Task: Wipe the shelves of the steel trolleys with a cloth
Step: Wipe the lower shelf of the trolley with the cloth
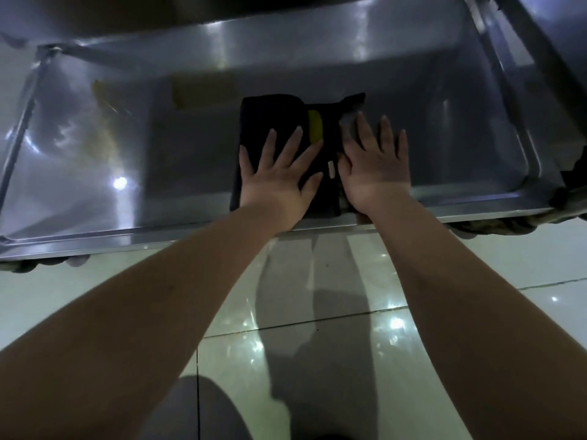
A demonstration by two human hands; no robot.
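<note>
We look down on the bottom shelf (127,173) of a steel trolley (540,55), a shallow tray with a raised rim that fills the upper half of the frame. A dark folded cloth (266,112) lies on this shelf just right of centre, its near edge close to the front rim. It carries a yellow patch (315,130) near its middle and a small white label (330,169) lower down.

Both bare forearms reach in from the bottom corners of the frame. The left hand (276,176) lies flat on the left part of the cloth, its fingers (293,142) straight and spread apart, palm down, gripping nothing. The right hand (376,168) lies flat at the right edge of the cloth, thumb beside the white label, fingers (386,134) straight and only slightly apart. We cannot tell how much cloth sits under this palm.

The steel shows bright glare at centre left and faint yellowish streaks toward the upper left. Below the front rim, a glossy pale tiled floor (317,344) fills the lower frame, crossed by the arms' shadows.
</note>
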